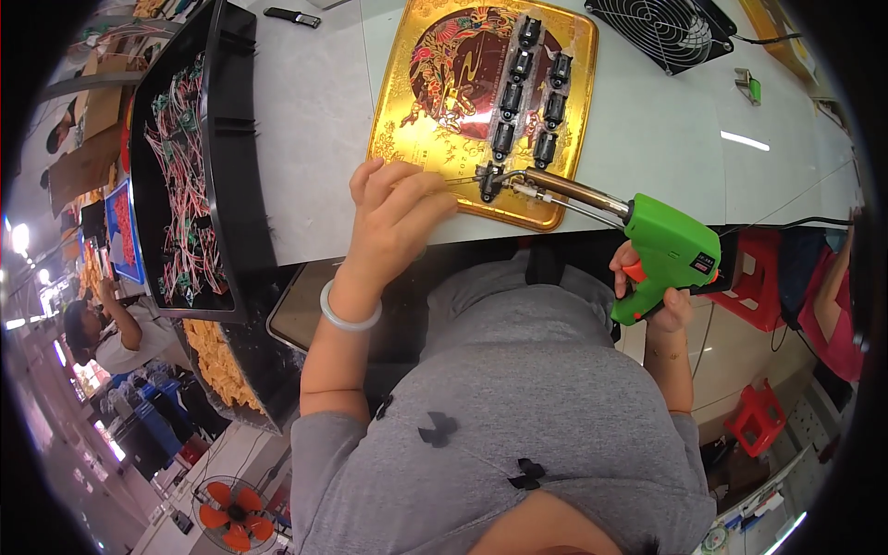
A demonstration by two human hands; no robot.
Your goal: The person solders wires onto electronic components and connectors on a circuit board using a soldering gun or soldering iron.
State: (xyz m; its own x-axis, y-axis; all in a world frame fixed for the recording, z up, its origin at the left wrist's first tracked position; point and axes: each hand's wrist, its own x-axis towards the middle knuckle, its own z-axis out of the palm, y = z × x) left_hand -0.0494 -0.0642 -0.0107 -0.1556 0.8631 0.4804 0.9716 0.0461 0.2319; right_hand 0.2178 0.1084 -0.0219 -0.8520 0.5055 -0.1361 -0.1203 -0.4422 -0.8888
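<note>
My right hand is wrapped round the grip of a green soldering gun with an orange trigger. Its long metal barrel points left to a small black component at the near edge of a gold tin lid. Pinched in my left hand is what looks like a pair of thin tweezers, whose points reach the same component. My left fingers partly hide the tweezers. Two rows of similar black components lie on clear tape across the lid.
A black bin of green boards with red and white wires stands at the left. A black fan with a wire guard sits at the back right, near a small green-and-metal piece. A black strap-like item lies at the back left.
</note>
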